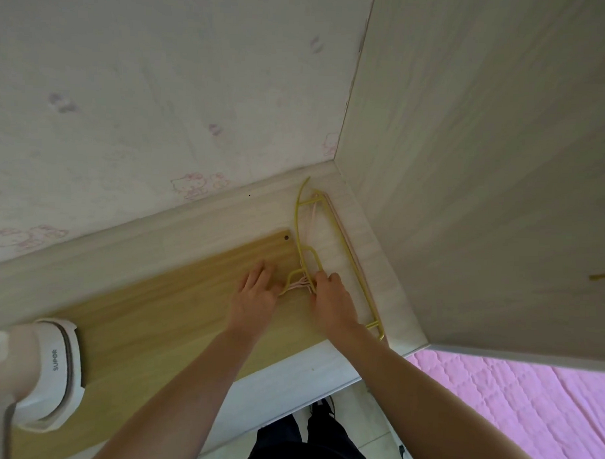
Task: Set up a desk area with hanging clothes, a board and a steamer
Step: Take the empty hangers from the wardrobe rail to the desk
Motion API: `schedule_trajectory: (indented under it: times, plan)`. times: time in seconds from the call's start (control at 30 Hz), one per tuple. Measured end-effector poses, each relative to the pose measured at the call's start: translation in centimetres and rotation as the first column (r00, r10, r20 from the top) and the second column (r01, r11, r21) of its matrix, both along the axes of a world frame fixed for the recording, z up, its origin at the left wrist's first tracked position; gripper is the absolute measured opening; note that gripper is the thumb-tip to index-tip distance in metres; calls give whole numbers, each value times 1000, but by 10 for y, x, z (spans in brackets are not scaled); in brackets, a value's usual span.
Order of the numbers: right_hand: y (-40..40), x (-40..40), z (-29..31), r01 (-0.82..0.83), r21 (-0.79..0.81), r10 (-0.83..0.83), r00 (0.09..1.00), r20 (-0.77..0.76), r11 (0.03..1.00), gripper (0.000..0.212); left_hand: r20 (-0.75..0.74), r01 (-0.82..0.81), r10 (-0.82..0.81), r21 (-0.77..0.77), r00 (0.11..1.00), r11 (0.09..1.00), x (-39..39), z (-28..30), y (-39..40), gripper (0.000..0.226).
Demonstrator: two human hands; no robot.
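Floor and bed: lower centre of the frame, tiled floor [353,416] with dark trousers above it; pink quilted bed [528,409] at lower right.
Steamer: white and pale pink steamer [39,371] at lower left, standing on the left end of the board, well apart from both hands.
Board: light wooden board [161,313] lies flat on the pale surface [289,369], running from lower left up to frame centre; a small dark hole shows near its far right corner.
Left hand: left hand [258,289] at centre, palm down on the board, fingers fairly straight and spread, thumb side touching the hanger hooks.
Right hand: right hand [329,299] just right of it, fingers curled round the bunched hooks, pinching them.
Hangers: stack of yellow and pink hangers [341,251] lies flat in the far right corner of the surface, just beside the side panel [485,167]; hooks overlap the board's right end. No clothes in view.
Wall: patterned wallpaper [162,87] fills the upper left.
Step in hand (judgement): gathering or squaring the hanger stack; board and steamer appear placed.
Next move (judgement): needs a firm grip on all the hooks at once, then a level lift, so that none slips from the stack.
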State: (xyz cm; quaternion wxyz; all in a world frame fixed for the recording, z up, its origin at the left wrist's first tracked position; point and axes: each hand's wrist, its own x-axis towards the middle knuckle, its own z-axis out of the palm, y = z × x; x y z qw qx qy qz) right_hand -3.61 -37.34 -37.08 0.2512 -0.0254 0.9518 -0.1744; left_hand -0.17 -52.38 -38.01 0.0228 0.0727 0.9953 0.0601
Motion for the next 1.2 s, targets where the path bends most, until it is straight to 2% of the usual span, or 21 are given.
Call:
schedule_trajectory:
  times: [0.07, 0.27, 0.43, 0.6, 0.77, 0.93, 1.13, 1.2]
  plan:
    - [1, 1, -1, -2, 18, 2, 1000, -3, 1000, 23, -40, -4, 5, 15, 999, 1000, 1, -2, 2, 29]
    - [6, 11, -1, -17, 75, 19, 999, -28, 997, 21, -166, 27, -25, 10, 986, 1000, 7, -3, 6, 14]
    - [5, 15, 1, -47, 126, 51, 998, -32, 991, 24, -85, 8, -4, 43, 996, 999, 10, 0, 7, 23]
    - [6, 25, -1, -105, 191, 120, 990, -71, 976, 29, -40, -6, 7, 15, 999, 1000, 9, 2, 9, 20]
    - [12, 17, -1, -134, 181, 150, 986, -77, 974, 35, -4, -47, 47, -41, 999, 998, 2, 3, 15, 17]
    - [26, 9, 1, -173, 164, 186, 980, -67, 971, 52, 40, -100, 104, -87, 994, 991, -1, 2, 24, 15]
    - [34, 16, 4, -203, 157, 219, 971, -92, 966, 41, 101, -138, 147, -92, 984, 986, 7, -6, 15, 23]
    - [37, 21, 8, -214, 147, 232, 966, -115, 966, 42, 64, -111, 113, -46, 992, 993, 15, 0, 12, 25]
